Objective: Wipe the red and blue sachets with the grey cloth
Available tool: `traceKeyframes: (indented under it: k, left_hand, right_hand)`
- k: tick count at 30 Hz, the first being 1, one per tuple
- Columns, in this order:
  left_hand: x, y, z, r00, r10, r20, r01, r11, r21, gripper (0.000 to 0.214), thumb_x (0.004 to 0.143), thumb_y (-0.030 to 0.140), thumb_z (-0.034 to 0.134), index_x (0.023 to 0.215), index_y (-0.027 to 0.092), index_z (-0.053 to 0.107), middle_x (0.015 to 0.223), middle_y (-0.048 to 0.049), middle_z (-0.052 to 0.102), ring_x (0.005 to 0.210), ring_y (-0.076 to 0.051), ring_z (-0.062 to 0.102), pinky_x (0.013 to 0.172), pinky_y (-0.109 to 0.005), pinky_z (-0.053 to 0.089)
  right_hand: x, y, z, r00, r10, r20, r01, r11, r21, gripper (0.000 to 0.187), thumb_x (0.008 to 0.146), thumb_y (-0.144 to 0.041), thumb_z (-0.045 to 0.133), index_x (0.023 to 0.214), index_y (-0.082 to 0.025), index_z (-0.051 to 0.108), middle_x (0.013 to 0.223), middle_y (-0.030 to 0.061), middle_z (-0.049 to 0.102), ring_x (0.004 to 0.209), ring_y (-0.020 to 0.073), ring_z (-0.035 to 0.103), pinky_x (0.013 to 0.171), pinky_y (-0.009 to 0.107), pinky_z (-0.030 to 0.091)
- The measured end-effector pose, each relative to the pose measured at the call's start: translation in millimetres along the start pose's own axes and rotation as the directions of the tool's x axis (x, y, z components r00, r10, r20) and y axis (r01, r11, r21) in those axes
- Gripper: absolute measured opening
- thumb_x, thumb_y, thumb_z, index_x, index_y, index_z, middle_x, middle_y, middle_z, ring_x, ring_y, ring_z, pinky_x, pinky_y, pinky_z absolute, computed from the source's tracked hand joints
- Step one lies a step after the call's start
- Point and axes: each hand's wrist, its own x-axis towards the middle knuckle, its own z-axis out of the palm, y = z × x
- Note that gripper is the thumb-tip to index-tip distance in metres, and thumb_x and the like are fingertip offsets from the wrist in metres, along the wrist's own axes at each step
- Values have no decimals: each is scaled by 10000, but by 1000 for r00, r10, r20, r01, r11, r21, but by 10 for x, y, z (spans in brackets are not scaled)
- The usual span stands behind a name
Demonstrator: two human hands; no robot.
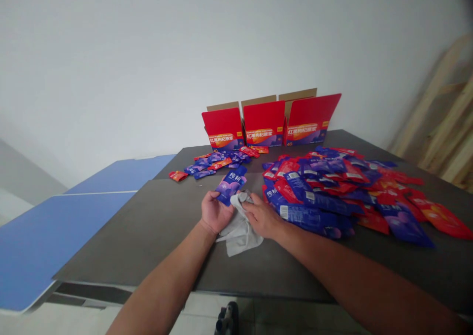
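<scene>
Seen from the person's own head, both bare forearms reach forward over a dark grey worktop [129, 246], meeting near its middle. The left hand [213, 212] lies palm up, its fingers closed around the lower end of a blue-and-purple sachet [231, 186], which stands tilted upward, just far of the hands. The right hand [262, 217] comes in from the right, palm down, its fingers curled onto a crumpled grey cloth [240, 231] and gripping a bunched fold against the sachet's lower edge. The rest of the cloth drapes onto the worktop between the hands. What is in hand appears to be wiping this one sachet. To the right spreads a large heap of red and blue sachets [325, 187]; a smaller scatter of sachets [218, 162] lies farther off, left of centre. Behind it, against the wall, stand three open red cartons [264, 123] printed with Chinese lettering.
</scene>
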Motion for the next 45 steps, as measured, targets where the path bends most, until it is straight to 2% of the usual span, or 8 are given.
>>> traceKeyframes:
  k: [6, 16, 22, 28, 32, 34, 38, 45]
  left_hand:
    - [49, -166, 55, 990, -140, 22, 137, 984, 111, 281, 765, 249, 526, 956, 98, 666, 876, -101, 720, 861, -234, 690, 863, -389, 547]
    - [72, -192, 102, 992, -18, -125, 27, 997, 71, 190, 864, 213, 526, 993, 126, 636, 944, -79, 709, 833, -177, 691, 748, -314, 596]
    - [86, -177, 81, 978, 110, -178, -59, 961, 270, 180, 812, 219, 577, 972, 163, 636, 864, -52, 694, 715, -162, 668, 543, -261, 580]
    - [114, -144, 26, 975, 134, -175, -68, 938, 340, 207, 781, 233, 600, 967, 148, 633, 804, -57, 679, 627, -157, 637, 397, -205, 492]
    - [127, -112, 23, 976, 101, -191, -52, 968, 246, 253, 803, 201, 583, 1052, 172, 614, 862, -56, 692, 681, -178, 664, 490, -263, 550]
    - [122, -98, 33, 986, 54, -156, -31, 989, 146, 311, 826, 172, 556, 1133, 198, 590, 963, -62, 698, 797, -198, 685, 621, -315, 583]
    - [88, -108, 69, 999, -55, 0, 55, 998, 16, 366, 891, 214, 501, 1254, 199, 548, 1083, -84, 680, 883, -197, 684, 771, -337, 565]
    - [18, -209, 127, 989, -80, 123, 66, 992, 111, 442, 937, 324, 477, 1370, 234, 480, 1106, -79, 676, 870, -193, 683, 863, -354, 524]
  right_hand:
    - [-15, -67, -34, 998, -41, 53, 46, 994, -101, 445, 875, -118, 457, 1261, -297, 587, 1318, 67, 462, 1050, 202, 556, 890, 297, 466]
    - [18, 60, -20, 977, 180, -114, -193, 975, -113, 471, 879, -121, 418, 1327, -225, 523, 1076, 94, 492, 966, 211, 542, 892, 327, 461]
    - [51, 177, 38, 933, 266, -242, -281, 959, -29, 474, 909, -177, 385, 1373, -188, 480, 1185, 132, 479, 1118, 253, 510, 1001, 383, 414]
    - [97, 263, 84, 891, 292, -347, -287, 956, 67, 442, 918, -222, 371, 1337, -168, 503, 1174, 139, 526, 1145, 262, 505, 1022, 421, 403]
    - [103, 253, 75, 860, 280, -426, -272, 959, 83, 450, 936, -250, 343, 1357, -140, 459, 1211, 162, 517, 1196, 277, 468, 1038, 450, 384]
    - [72, 201, 47, 890, 222, -398, -227, 973, 36, 439, 933, -235, 351, 1348, -156, 472, 1186, 152, 512, 1156, 268, 489, 1012, 433, 407]
    - [-8, 58, -26, 994, 9, -112, -23, 992, -121, 443, 868, -134, 418, 1268, -249, 572, 1153, 105, 492, 978, 225, 551, 874, 362, 485]
    - [0, -56, -64, 993, -78, 86, 99, 955, -279, 454, 839, -120, 488, 1237, -300, 611, 1217, 81, 503, 1017, 237, 528, 902, 376, 465]
